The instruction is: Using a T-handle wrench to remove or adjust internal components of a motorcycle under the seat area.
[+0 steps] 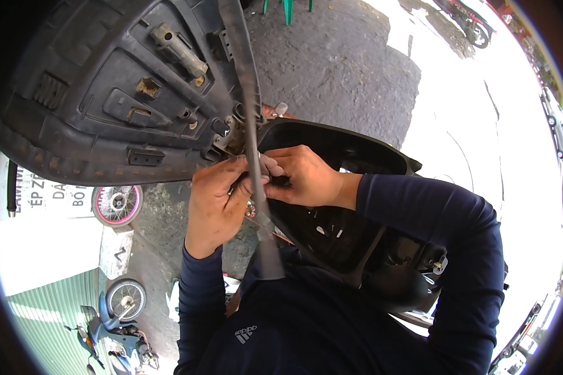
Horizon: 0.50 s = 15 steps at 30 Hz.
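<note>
My left hand (216,203) and my right hand (306,178) meet on a long dark grey tube (247,81). The tube runs from the top edge down to my chest. Both hands pinch it at about the same spot, fingers closed around it, right beside the hinge (231,131) of a raised black scooter seat (106,94). The seat's ribbed plastic underside faces me, with a metal latch bar (178,50) on it. Under my right hand lies the open black under-seat compartment (363,144). Dark blue sleeves cover both forearms.
Grey asphalt (338,62) spreads beyond the scooter, bright with sun on the right. A spoked wheel with a pink rim (117,204), a parked blue scooter (116,337) and a green shutter (50,319) show at the left. Green chair legs (288,9) stand at the top.
</note>
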Motion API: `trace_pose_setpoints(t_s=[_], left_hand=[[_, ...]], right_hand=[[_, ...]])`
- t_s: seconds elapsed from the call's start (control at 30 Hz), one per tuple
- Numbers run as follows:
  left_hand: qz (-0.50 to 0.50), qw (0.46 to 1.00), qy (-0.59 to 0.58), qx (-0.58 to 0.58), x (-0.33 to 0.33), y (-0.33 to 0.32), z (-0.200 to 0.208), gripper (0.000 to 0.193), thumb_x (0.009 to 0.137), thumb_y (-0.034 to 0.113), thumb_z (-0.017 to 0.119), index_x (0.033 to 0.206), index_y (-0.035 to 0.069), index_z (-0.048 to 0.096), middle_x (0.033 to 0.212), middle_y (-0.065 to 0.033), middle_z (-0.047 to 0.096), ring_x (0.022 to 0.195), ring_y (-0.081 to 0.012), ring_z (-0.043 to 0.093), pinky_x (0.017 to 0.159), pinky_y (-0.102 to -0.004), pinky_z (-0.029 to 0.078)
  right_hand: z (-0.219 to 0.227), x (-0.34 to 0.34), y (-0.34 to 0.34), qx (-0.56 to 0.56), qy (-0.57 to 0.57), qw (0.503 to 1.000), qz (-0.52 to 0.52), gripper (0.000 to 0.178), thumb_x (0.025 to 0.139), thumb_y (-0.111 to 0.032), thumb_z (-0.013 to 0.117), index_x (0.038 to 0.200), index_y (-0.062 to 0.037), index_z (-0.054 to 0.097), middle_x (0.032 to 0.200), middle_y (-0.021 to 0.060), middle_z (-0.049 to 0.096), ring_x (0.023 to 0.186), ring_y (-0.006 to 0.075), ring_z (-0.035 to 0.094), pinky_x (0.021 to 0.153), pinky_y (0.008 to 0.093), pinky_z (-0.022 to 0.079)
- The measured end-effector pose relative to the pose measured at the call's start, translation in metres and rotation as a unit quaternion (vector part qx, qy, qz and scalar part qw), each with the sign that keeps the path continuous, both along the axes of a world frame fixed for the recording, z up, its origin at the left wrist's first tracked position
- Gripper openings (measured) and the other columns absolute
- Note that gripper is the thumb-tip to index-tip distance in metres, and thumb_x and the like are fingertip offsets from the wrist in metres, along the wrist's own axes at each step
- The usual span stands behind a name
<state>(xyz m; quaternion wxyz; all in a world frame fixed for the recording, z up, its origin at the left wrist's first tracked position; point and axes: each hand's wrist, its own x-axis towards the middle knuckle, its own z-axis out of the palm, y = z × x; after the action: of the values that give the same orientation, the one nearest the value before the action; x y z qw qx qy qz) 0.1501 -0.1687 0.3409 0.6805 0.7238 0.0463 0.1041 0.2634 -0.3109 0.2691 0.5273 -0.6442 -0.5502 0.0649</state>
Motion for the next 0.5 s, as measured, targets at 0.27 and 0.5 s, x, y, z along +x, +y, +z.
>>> trace_pose_setpoints(t_s=[0.27,0.5], left_hand=[[0.004,0.988,-0.054,0.144,0.004,0.006,-0.010,0.023,0.083,0.006,0.078,0.103,-0.001,0.069,0.090,-0.0104,0.073,0.069,-0.0133,0.069,0.063,-0.0250,0.056],[0.060,0.948,-0.083,0.300,0.001,0.009,-0.003,0.018,0.089,0.009,0.072,0.103,-0.002,0.069,0.090,-0.0130,0.072,0.073,-0.0185,0.070,0.069,-0.0291,0.055]], right_hand=[[0.001,0.003,-0.001,-0.045,-0.030,0.998,0.009,0.023,0.078,-0.017,0.077,0.093,-0.0023,0.067,0.087,0.0105,0.064,0.079,0.0341,0.066,0.065,0.0432,0.051],[0.008,0.002,-0.004,-0.073,-0.044,0.996,0.027,0.021,0.080,-0.018,0.077,0.089,-0.0025,0.066,0.088,0.0100,0.063,0.077,0.0337,0.065,0.064,0.0430,0.051]])
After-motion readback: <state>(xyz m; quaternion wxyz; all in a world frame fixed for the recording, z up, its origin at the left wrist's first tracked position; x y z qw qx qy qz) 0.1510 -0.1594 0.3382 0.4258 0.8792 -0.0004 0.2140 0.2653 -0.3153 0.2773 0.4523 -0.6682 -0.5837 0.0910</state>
